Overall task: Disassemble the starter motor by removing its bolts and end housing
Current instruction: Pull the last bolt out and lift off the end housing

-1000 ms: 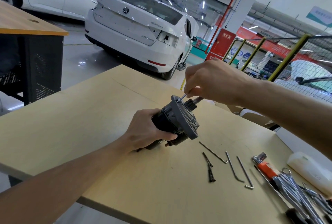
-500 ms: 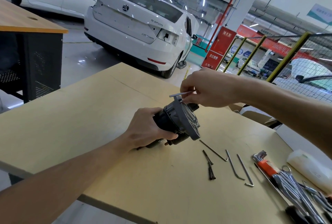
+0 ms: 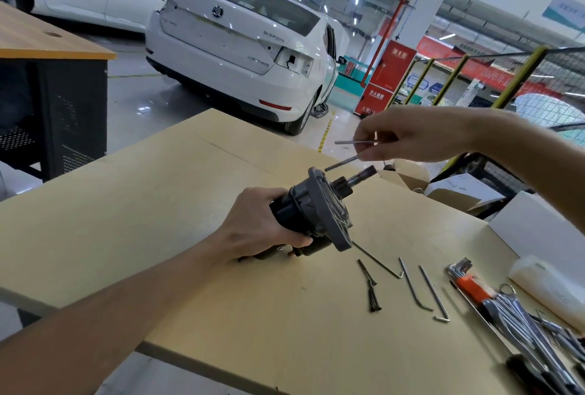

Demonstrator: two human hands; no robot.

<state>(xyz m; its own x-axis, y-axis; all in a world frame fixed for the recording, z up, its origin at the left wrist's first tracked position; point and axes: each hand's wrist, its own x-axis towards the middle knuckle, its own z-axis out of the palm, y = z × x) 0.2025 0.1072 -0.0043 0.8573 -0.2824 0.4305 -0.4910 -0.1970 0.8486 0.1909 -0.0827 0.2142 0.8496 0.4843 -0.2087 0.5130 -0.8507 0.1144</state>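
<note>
**Bolt and hex key held clear of the starter motor**

The left hand (image 3: 262,223) gripped the dark cylindrical body of the starter motor (image 3: 311,211), fingers curled round it, holding it low over the near middle of the wooden table (image 3: 126,204). The motor lay tilted, its grey end housing (image 3: 332,214) facing right and away, with the pinion shaft (image 3: 361,174) sticking out beyond the flange towards the far edge of the table.

The right hand (image 3: 408,135) hovered above and to the right of the shaft, apart from the motor. Its fingertips pinched two thin metal pieces: a pale hex key (image 3: 354,141) pointing left, roughly level, and below it a darker long bolt (image 3: 342,163) slanting down to the left, its tip just above the rim of the housing but not touching it.

On the table to the right of the motor lay loose dark bolts (image 3: 372,290) in a small cluster, and beside them three long L-shaped hex keys (image 3: 414,287). Further right sat a set of folding keys with an orange holder (image 3: 471,288) and a pile of bright spanners (image 3: 519,325), next to a white roll (image 3: 544,284). A white car (image 3: 240,46) stood on the workshop floor beyond the table.
</note>
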